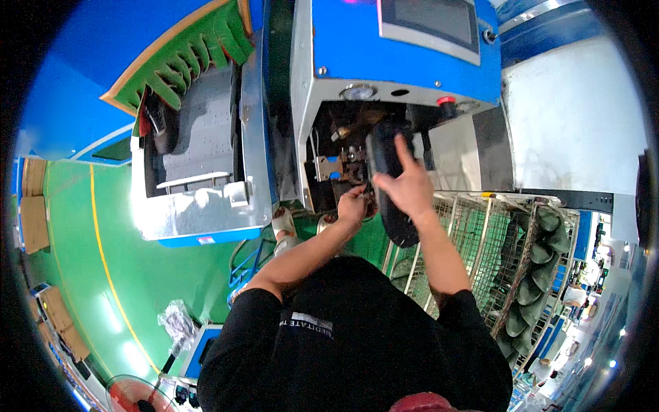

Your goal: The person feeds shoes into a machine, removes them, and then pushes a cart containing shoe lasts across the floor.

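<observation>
A black shirt (pixel 357 343) fills the bottom of the view, nearest the camera, with both bare forearms rising from it toward the blue machine (pixel 405 48).

The machine is the landmark: a tall blue and grey housing with a grey screen (pixel 429 20) high on its face, a round gauge (pixel 357 91) and a red button (pixel 447 101) along its lower edge, and a dark open bay beneath them. Left of the machine stands a second grey unit (pixel 199 165) with green shoe forms (pixel 185 58) racked on top. Right of and below the machine is a wire rack (pixel 480 240) carrying more dark green forms (pixel 542 264). Below the machine the floor (pixel 137 275) is green.

The shoe (pixel 386 172), black and long, stands upright in the machine's bay, toe up. The right hand (pixel 406 185) lies across its middle, fingers spread and wrapped on it, forefinger pointing up along it. The left hand (pixel 353 204) is closed, pinched at the shoe's lower left edge beside the metal clamp parts (pixel 336 168); what it pinches I cannot tell.

To do this well, I judge the right hand should keep the shoe steady against the bay's parts while the left works only at the edge, with fingers kept out of the clamp.
</observation>
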Available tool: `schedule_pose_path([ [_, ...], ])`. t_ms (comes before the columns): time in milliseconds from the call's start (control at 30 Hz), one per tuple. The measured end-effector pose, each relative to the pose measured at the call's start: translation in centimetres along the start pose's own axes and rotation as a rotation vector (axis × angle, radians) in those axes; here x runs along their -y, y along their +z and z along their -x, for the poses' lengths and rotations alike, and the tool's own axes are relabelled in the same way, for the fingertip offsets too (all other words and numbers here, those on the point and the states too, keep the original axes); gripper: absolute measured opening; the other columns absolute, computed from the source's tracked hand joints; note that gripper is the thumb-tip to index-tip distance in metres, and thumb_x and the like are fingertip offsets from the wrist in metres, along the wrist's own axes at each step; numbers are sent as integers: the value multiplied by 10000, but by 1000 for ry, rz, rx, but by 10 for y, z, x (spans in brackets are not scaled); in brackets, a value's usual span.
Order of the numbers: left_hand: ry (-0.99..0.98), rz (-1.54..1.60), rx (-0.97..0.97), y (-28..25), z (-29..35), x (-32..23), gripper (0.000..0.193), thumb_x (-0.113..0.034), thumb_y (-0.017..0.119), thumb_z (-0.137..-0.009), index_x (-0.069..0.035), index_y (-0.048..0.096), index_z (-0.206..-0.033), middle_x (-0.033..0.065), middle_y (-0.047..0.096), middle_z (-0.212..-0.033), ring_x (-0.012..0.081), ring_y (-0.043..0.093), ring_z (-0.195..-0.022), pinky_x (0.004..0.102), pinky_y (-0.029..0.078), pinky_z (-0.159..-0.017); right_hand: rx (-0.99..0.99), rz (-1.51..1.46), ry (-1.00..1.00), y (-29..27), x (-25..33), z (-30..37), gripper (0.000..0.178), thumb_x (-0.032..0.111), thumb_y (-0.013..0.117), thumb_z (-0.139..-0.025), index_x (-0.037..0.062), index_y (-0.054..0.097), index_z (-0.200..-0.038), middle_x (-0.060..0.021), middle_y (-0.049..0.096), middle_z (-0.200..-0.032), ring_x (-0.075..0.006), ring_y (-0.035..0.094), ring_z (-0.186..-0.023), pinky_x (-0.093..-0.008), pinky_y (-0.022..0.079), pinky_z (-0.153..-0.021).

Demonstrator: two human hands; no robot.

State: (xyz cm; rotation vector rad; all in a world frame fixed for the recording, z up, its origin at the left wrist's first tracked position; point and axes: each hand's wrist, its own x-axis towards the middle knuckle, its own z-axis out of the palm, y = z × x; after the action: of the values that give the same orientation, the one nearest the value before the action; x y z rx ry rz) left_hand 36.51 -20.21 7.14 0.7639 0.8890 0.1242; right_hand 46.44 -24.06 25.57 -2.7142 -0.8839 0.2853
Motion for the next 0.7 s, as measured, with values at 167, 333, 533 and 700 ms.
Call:
schedule_pose_path([
  [167, 109, -38, 70, -29, -19, 26, 444, 24, 471, -937, -49, 607, -1353, 58, 709, -1032, 154, 635, -815, 326, 500, -673, 117, 42, 31, 14, 17, 12, 983, 481, 748, -771, 322, 224, -1588, -320, 559, -1056, -480, 602, -952, -524, 495, -814],
  [333, -121, 12, 105, -40, 17, -19, 194, -62, 455, -995, -17, 643, -1011, 67, 656, -928, 225, 624, -753, 399, 528, -638, 176, 129, 145, 9, 13, 14, 957, 572, 676, -830, 350, 145, -1595, -341, 562, -1120, -503, 632, -938, -532, 525, -797],
  [533, -93, -800, 518, -75, 58, -90, 417, -373, 506, -1006, -29, 707, -885, 77, 722, -841, 179, 670, -741, 333, 538, -687, 70, 67, 52, 9, 10, -7, 911, 562, 652, -852, 326, 180, -1593, -375, 523, -1182, -502, 639, -923, -509, 545, -745],
  [700, 47, -927, 480, -115, 75, -86, 561, -510, 482, -1007, -6, 726, -1039, 108, 740, -935, 205, 682, -819, 362, 529, -764, 193, 125, 56, -1, 22, -16, 887, 549, 613, -894, 297, 145, -1603, -413, 450, -1305, -464, 666, -908, -470, 564, -717],
])
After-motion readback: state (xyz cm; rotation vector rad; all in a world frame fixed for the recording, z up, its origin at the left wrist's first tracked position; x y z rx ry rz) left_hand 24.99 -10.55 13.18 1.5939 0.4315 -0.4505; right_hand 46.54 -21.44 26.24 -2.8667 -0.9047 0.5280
